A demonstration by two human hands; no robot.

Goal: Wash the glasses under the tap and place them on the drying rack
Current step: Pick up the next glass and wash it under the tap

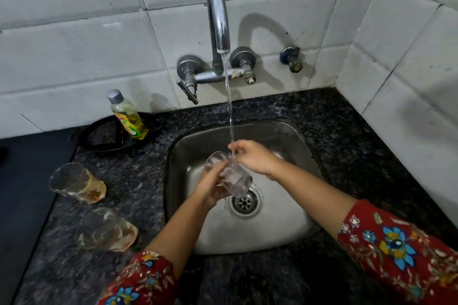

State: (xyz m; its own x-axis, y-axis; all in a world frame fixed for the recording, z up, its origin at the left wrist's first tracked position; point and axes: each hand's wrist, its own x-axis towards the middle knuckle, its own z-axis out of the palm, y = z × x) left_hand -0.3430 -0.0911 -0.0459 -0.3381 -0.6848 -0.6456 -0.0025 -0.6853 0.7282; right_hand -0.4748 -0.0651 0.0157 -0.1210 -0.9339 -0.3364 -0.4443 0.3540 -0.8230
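Over the steel sink (292, 220) I hold a clear glass (233, 178) tilted on its side under the stream from the tap (219, 20). My left hand (210, 186) grips the glass from below and the left. My right hand (255, 156) rests on the upper side of the glass, fingers in the running water. Two more glasses stand upright on the dark counter to the left of the sink: a far glass (74, 182) and a near glass (104, 229), both with brownish residue at the bottom.
A bottle of yellow dish liquid (127, 115) stands on a black round tray (99, 135) behind the glasses. A dark flat surface (22, 181) lies at the far left. White tiled walls close the back and right. A drain (244, 202) sits mid-sink.
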